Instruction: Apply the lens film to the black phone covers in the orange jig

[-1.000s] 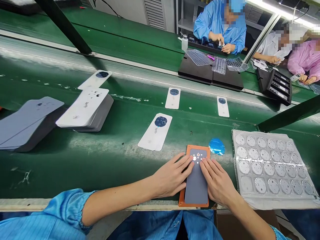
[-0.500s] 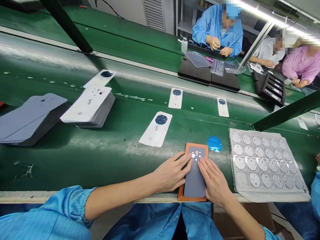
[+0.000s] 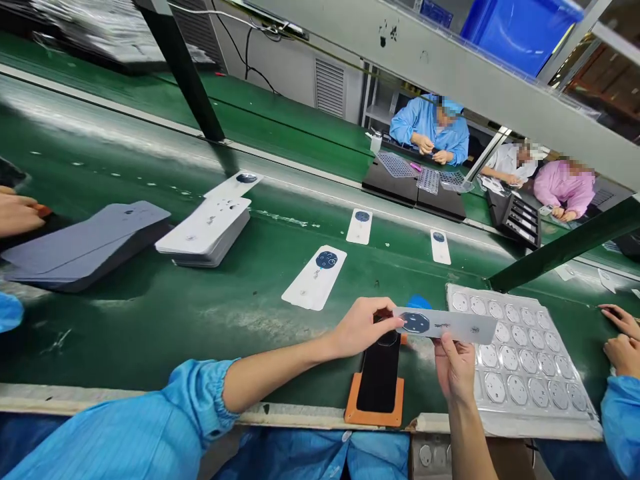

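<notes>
Both my hands hold a long white panel [image 3: 450, 325] with a dark blue round patch, lifted sideways above the belt. My left hand [image 3: 363, 327] pinches its left end. My right hand [image 3: 455, 370] grips its lower edge near the middle. Under the panel lies an orange jig [image 3: 374, 411] with a dark recess, at the belt's near edge. A blue film disc [image 3: 419, 303] peeks out just behind the panel.
A clear blister tray [image 3: 520, 363] of round parts lies right of the jig. Single white panels [image 3: 315, 278] lie on the green belt [image 3: 200, 300]; stacks of white panels [image 3: 205, 233] and grey panels [image 3: 85, 243] lie at the left. Co-workers' hands show at the left edge [image 3: 17, 213] and right edge [image 3: 620, 337]. Other people sit across.
The panel that lay pressed in the orange jig under my fingers is now lifted out, turned over and held crosswise in both hands. The camera has tilted up.
</notes>
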Demonstrator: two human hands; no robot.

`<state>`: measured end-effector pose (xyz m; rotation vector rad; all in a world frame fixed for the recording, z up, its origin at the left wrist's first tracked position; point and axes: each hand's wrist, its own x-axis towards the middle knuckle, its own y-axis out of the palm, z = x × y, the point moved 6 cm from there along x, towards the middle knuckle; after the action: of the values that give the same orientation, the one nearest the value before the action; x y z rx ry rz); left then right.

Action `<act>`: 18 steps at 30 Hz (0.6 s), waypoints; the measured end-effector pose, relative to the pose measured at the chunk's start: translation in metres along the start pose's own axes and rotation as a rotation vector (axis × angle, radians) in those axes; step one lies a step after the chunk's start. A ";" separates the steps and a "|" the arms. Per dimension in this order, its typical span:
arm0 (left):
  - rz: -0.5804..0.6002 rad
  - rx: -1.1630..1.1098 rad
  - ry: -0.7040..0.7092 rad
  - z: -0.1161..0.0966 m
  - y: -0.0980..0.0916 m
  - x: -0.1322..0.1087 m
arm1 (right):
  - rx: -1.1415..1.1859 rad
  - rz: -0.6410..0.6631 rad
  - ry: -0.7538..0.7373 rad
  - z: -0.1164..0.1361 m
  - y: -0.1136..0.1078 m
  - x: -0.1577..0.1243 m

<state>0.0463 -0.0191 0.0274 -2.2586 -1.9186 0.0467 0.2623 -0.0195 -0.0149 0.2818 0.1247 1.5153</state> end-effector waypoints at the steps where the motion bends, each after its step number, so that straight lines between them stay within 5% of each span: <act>1: -0.021 -0.007 0.017 -0.003 0.003 0.002 | 0.027 -0.018 0.006 0.001 0.003 0.002; 9: -0.048 -0.152 0.108 -0.007 0.022 0.009 | 0.057 -0.062 -0.015 0.010 0.032 0.006; 18: -0.132 -0.133 0.236 -0.022 0.010 0.018 | 0.123 -0.108 -0.048 0.019 0.039 0.019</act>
<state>0.0627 -0.0054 0.0492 -2.0986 -1.9879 -0.3580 0.2309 -0.0014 0.0147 0.4038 0.1921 1.3951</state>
